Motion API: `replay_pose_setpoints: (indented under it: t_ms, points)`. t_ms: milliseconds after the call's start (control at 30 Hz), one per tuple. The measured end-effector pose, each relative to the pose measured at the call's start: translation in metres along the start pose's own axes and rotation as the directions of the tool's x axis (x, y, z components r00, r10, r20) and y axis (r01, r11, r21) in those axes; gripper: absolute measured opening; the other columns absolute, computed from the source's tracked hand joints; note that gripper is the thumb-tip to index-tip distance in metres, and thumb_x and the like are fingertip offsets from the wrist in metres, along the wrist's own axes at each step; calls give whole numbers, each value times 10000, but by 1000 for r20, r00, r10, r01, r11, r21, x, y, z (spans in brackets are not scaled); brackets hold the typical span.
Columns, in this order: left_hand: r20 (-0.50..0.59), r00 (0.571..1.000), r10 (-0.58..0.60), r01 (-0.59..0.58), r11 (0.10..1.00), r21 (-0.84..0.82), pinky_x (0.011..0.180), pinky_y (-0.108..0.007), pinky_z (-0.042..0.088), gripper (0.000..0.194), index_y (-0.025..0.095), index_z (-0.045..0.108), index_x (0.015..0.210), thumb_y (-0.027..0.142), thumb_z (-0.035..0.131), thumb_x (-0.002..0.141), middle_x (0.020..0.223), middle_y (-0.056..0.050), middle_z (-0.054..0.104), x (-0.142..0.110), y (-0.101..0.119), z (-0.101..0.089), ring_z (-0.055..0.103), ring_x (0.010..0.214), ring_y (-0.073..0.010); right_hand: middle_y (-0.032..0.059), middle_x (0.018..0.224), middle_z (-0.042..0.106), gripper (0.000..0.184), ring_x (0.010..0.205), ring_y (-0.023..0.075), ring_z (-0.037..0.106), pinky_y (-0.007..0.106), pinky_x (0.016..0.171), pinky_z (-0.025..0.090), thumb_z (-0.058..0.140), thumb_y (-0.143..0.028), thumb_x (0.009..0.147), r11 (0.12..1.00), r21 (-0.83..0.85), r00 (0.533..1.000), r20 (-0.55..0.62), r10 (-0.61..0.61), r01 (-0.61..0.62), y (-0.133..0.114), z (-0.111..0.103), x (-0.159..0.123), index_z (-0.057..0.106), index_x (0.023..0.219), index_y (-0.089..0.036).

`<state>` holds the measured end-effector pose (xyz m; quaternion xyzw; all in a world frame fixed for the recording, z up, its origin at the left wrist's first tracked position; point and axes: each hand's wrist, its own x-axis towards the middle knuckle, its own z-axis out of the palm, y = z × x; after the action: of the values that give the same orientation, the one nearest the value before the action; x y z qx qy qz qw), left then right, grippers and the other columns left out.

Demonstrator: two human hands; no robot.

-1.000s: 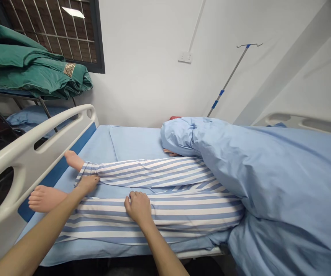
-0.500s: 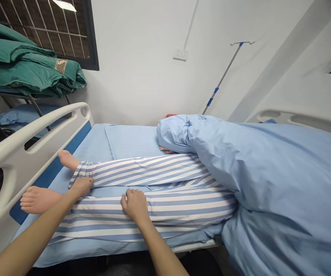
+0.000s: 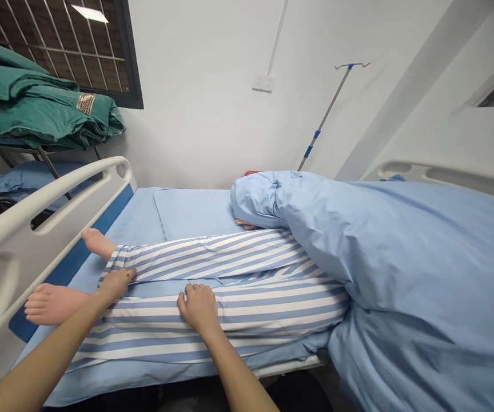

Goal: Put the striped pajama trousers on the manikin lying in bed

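Two legs in blue-and-white striped trousers (image 3: 230, 252) lie stretched out on the bed, bare feet towards the left end. I cannot tell whether they belong to a person or a manikin. My left hand (image 3: 118, 284) is closed at the lower part of the far trouser leg, close to the ankle; some of its fingers are hidden. My right hand (image 3: 198, 306) rests on the near leg around the shin, fingers curled over its inner side. The far foot (image 3: 98, 243) and near foot (image 3: 54, 304) stick out past the cuffs. A light blue quilt (image 3: 384, 246) covers the upper body.
A white bed end board (image 3: 75, 212) with a blue strip stands beyond the feet. Light blue sheet (image 3: 195, 209) shows behind the legs. An IV pole (image 3: 328, 111) rises behind the bed. Folded green cloth (image 3: 36, 109) lies on a rack at the left.
The view has shifted slightly, so everything sits a little further left. Both hands keep their places on the legs.
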<state>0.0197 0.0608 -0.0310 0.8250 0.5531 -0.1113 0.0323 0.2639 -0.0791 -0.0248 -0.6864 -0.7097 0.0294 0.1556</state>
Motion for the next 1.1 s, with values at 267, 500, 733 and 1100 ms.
replay_pose_setpoints:
  t_ms: [267, 500, 733, 1100]
  points:
    - [16, 998, -57, 56, 998, 7, 690, -357, 424, 284, 149, 604, 831, 101, 331, 770, 916, -154, 632, -2, -2, -3, 601, 806, -258, 90, 822, 657, 279, 822, 212, 588, 317, 739, 365, 395, -316, 870, 1000, 4, 1000, -4, 6, -6, -1, -2, 0, 619, 866, -150]
    - [-57, 993, -105, 103, 993, -50, 693, -321, 401, 221, 185, 589, 892, 267, 413, 788, 924, -102, 647, -17, 12, -20, 588, 831, -238, 96, 835, 660, 285, 825, 214, 592, 316, 740, 369, 387, -317, 877, 1000, -3, 1000, 12, 10, -10, -2, -3, 0, 619, 884, -152]
    - [-203, 977, -69, -1, 946, -324, 664, -240, 383, 332, 215, 583, 753, 389, 316, 846, 732, -3, 649, -48, 34, -14, 583, 742, -157, 94, 842, 660, 279, 823, 209, 591, 313, 739, 357, 385, -325, 882, 1000, 6, 1000, 10, 11, -11, -1, -2, 0, 610, 875, -161]
    - [-242, 967, -81, 42, 986, -164, 722, -284, 392, 329, 201, 633, 876, 282, 314, 859, 930, -63, 679, -57, 30, 16, 601, 904, -200, 76, 814, 652, 266, 807, 202, 585, 303, 714, 333, 387, -309, 884, 1000, -7, 1000, -4, -6, 6, 0, 0, -1, 604, 843, -162]
